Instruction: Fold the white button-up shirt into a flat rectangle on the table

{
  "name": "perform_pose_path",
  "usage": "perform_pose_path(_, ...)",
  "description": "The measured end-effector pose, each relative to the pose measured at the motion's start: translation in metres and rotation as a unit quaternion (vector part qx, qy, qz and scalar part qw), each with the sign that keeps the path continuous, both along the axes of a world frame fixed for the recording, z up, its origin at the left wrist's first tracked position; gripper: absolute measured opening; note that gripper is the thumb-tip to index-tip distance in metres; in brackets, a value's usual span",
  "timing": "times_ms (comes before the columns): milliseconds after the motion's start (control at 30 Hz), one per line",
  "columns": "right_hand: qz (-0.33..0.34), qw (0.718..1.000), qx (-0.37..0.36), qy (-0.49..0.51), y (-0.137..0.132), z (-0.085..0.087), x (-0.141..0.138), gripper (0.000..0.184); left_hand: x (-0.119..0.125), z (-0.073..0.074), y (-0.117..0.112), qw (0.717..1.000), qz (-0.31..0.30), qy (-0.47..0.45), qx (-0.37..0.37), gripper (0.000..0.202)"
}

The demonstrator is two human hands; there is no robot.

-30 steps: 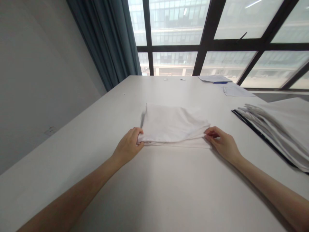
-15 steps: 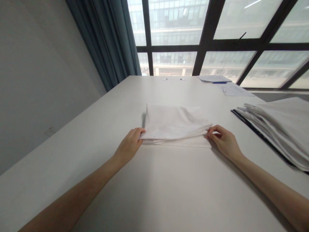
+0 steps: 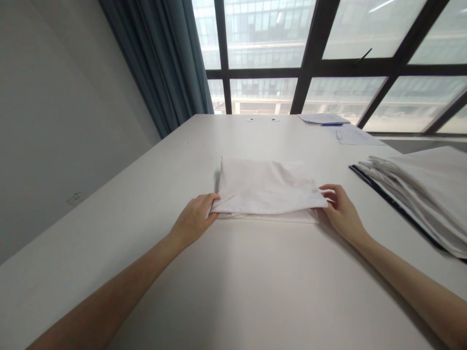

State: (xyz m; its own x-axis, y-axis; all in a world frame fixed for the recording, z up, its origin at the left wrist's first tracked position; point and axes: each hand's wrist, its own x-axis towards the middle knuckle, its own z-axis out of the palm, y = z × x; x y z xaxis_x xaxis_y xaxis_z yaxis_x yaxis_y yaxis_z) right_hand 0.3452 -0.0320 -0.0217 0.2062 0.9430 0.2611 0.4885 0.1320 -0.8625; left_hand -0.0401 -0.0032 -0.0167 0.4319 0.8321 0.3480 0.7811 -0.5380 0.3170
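A folded white cloth [image 3: 266, 187] lies on the table in front of me, its layers showing along the near edge. My left hand [image 3: 197, 216] grips the near left corner, thumb and fingers closed on the fabric. At the near right corner is my right hand [image 3: 339, 209], its curled fingers around the edge of the upper layer. The tip of that corner covers part of the right thumb and fingertips. Under the upper layer, a lower layer sticks out a little towards me.
To the right, a stack of white cloths [image 3: 430, 189] rests on a dark flat board [image 3: 397, 211]. Papers [image 3: 359, 136] and a blue pen [image 3: 332, 125] lie at the far right of the white table [image 3: 277, 282]. A blue curtain [image 3: 160, 58] and windows stand behind.
The upper layer's near right corner has been drawn outward and flatter over the lower layer. My right hand's fingers have spread somewhat; my left hand has hardly moved.
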Motion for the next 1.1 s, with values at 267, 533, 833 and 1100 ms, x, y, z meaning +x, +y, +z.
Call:
perform_pose_path(267,-0.030,0.997,-0.006,-0.078,-0.002,0.009,0.001,0.035,-0.002,-0.007,0.003,0.999,-0.050,-0.011,-0.005,0.046)
perform_pose_path(533,0.004,0.993,-0.027,-0.112,-0.003,0.003,-0.001,0.025,-0.006,-0.011,0.005,0.996,-0.019,-0.076,-0.046,0.049)
perform_pose_path(833,0.000,0.991,-0.034,-0.129,-0.001,-0.002,0.002,0.023,-0.004,0.001,0.004,0.969,-0.012,-0.185,-0.163,0.046)
perform_pose_path(1100,-0.010,0.997,-0.033,-0.075,-0.005,0.004,-0.002,0.026,-0.004,0.001,0.006,0.976,0.015,-0.176,-0.130,0.033)
